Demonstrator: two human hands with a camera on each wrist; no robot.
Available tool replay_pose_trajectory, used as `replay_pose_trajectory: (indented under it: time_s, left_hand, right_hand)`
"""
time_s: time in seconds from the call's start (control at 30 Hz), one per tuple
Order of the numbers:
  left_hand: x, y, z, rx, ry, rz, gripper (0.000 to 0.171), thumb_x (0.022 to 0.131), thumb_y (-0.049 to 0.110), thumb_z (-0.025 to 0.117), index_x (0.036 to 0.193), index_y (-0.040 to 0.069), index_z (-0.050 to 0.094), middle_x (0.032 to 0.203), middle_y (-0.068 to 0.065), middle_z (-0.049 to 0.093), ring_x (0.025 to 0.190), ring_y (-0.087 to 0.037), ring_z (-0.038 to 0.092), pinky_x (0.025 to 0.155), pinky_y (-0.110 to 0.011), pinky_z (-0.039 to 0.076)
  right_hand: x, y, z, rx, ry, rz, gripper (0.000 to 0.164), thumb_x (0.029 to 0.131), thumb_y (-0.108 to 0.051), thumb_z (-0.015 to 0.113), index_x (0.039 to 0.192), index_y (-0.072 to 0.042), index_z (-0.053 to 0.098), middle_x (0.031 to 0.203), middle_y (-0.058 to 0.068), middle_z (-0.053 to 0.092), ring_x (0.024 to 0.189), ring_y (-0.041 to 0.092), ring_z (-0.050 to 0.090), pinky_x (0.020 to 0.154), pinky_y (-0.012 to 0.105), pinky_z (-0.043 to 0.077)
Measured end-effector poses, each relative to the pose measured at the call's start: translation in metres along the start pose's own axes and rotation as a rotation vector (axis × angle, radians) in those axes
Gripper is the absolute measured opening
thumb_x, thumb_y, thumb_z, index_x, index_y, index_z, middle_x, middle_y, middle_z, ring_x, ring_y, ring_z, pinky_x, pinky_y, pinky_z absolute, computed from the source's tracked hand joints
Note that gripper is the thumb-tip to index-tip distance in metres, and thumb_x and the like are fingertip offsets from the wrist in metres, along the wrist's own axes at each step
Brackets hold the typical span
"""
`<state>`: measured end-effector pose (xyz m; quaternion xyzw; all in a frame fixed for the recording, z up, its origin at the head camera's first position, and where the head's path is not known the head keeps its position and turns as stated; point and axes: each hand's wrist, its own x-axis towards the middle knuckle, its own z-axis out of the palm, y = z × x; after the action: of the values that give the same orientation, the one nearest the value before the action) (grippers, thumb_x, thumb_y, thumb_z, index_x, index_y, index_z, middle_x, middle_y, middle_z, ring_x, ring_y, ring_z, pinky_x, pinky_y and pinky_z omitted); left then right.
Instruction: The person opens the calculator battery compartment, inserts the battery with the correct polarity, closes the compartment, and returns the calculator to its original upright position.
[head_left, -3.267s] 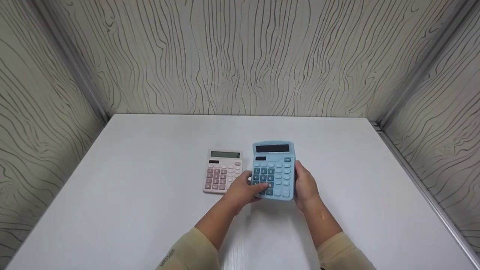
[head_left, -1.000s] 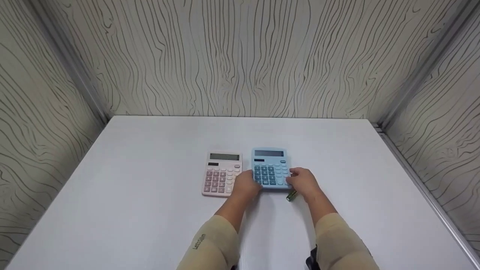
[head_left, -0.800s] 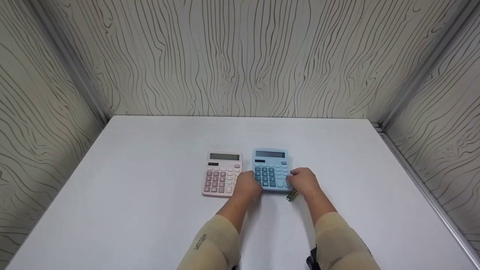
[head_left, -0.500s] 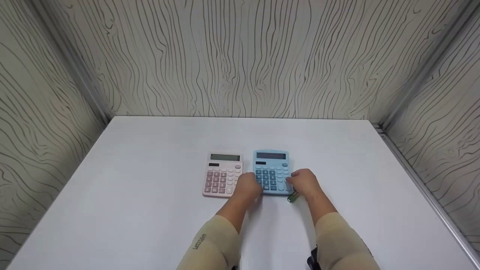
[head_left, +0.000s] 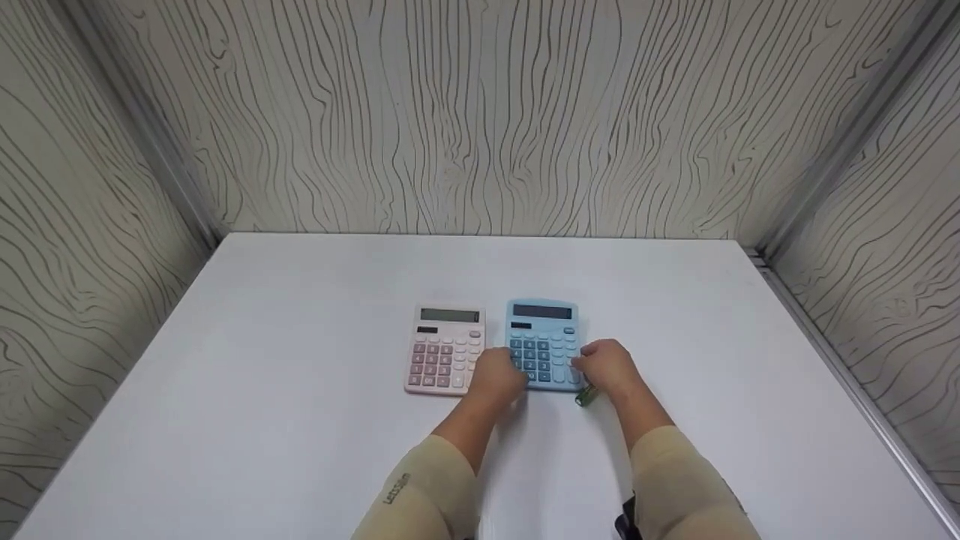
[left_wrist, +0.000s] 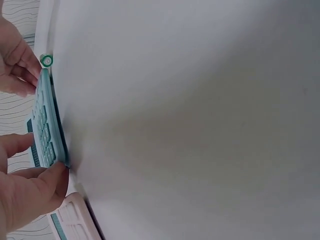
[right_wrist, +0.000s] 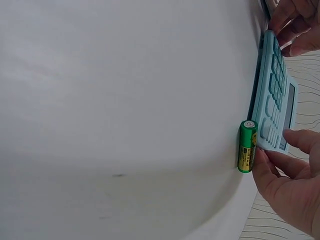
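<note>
- While both hands grip its lower part, the blue calculator (head_left: 545, 352) sits near the middle of the tabletop (head_left: 300, 360), face up, with its display at the end away from the person; whether its underside touches the surface cannot be told.
- Left hand (head_left: 498, 376): fingers and thumb bent and parted by little more than the casing, pinching the blue calculator at its lower left corner.
- Right hand (head_left: 609, 367): likewise partly closed, holding the opposite side near the lower right corner; in the right wrist view its thumb lies toward the face and its fingertips lie at the edge.
- Battery (right_wrist: 248, 146): a green cylinder with a yellow printed band, lying on its side just beside the blue calculator's lower right corner and next to the right hand's fingers; actual contact with either cannot be made out.
- Pink calculator (head_left: 442, 351): face up on the tabletop to the left of the blue one, roughly parallel to it and separated by a narrow gap; in the head view the left hand hides its lower right corner.
- Sleeves: both beige, the left sleeve (head_left: 420, 487) bearing dark lettering, the right sleeve (head_left: 686, 480) with a dark object beside its inner edge.
- Surroundings: a pale back wall (head_left: 480, 112) patterned with dark wood-grain lines rises beyond the tabletop's far edge.
</note>
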<state>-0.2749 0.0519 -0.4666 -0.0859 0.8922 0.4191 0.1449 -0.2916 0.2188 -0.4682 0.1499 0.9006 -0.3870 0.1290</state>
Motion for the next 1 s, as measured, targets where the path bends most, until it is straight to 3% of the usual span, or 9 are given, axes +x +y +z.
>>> replay_pose_trajectory:
  time_s: [0.4,0.67,0.83,1.0]
  left_hand:
    - [-0.001,-0.001,-0.013,-0.031,-0.018,0.027,0.052,0.082,0.017,0.064,0.130,0.003,0.048,0.130,-0.011,0.051,0.122,-0.027,0.045,0.099,-0.039,0.038]
    - [0.002,-0.008,-0.028,-0.101,-0.027,0.076,0.055,0.081,0.023,0.067,0.131,0.008,0.047,0.129,-0.010,0.051,0.119,-0.027,0.048,0.094,-0.039,0.043]
    - [-0.001,-0.017,-0.038,-0.112,-0.035,0.113,0.052,0.082,0.025,0.067,0.128,0.010,0.050,0.123,-0.008,0.056,0.113,-0.026,0.052,0.088,-0.039,0.047]
    - [-0.004,-0.024,-0.044,-0.106,-0.021,0.121,0.047,0.082,0.024,0.067,0.126,0.012,0.053,0.118,-0.007,0.059,0.109,-0.024,0.055,0.086,-0.037,0.048]
  right_hand:
    - [-0.005,-0.003,-0.005,0.025,0.008,-0.028,0.043,0.091,-0.019,0.051,0.127,0.005,0.046,0.129,0.022,0.046,0.120,0.037,0.042,0.099,0.046,0.036]
    - [-0.010,-0.008,-0.008,-0.006,0.046,-0.123,0.039,0.090,-0.021,0.054,0.124,0.000,0.051,0.122,0.019,0.052,0.114,0.033,0.048,0.096,0.044,0.039]
    - [-0.018,-0.012,-0.008,-0.003,0.037,-0.178,0.035,0.090,-0.021,0.056,0.120,-0.003,0.055,0.119,0.015,0.055,0.111,0.029,0.051,0.095,0.042,0.041]
    - [-0.028,-0.015,-0.008,0.023,0.001,-0.179,0.031,0.090,-0.023,0.057,0.118,-0.007,0.058,0.117,0.010,0.056,0.107,0.024,0.052,0.093,0.039,0.043]
